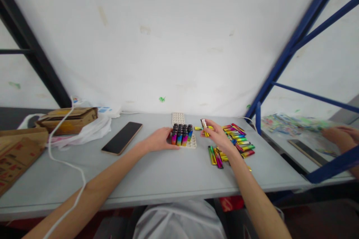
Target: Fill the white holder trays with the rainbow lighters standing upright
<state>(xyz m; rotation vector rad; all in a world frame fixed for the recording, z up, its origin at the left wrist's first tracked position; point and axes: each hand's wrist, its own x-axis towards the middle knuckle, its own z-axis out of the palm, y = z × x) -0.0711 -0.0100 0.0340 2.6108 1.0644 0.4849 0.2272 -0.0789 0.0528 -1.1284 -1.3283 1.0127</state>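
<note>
White, scuffed wall (179, 56) stands behind the low white tray with round holes (192, 143), taken here as landmark. Smooth pale-grey worktop (157, 175) runs under the tray and well out to both sides. Blue metal frame (297, 41) rises far right of the tray. Two brown cardboard boxes sit far left of it, one nearer (22, 157), one farther back (70, 119). Flat black-screened smartphone with a gold edge (122, 138) lies left of the tray.

Left hand (161, 139) is at the tray's left edge, curved narrowly, thumb in front and fingers behind; cannot tell whether it presses on tray or contents. Right hand (214, 134), raised just right of the tray, holds one item between thumb and fingers.

Loose heap of shiny multicoloured metallic sticks (243, 139) right of the tray, partly under the right forearm. Smaller-looking white holed tray (178, 118) just behind the landmark tray. Black-topped, rainbow-bodied lighters (179, 136) stand upright in the landmark tray, packed in its left part; right-hand holes bare. Held item: slim gold-and-silver lighter-like stick (203, 124), tilted.
</note>
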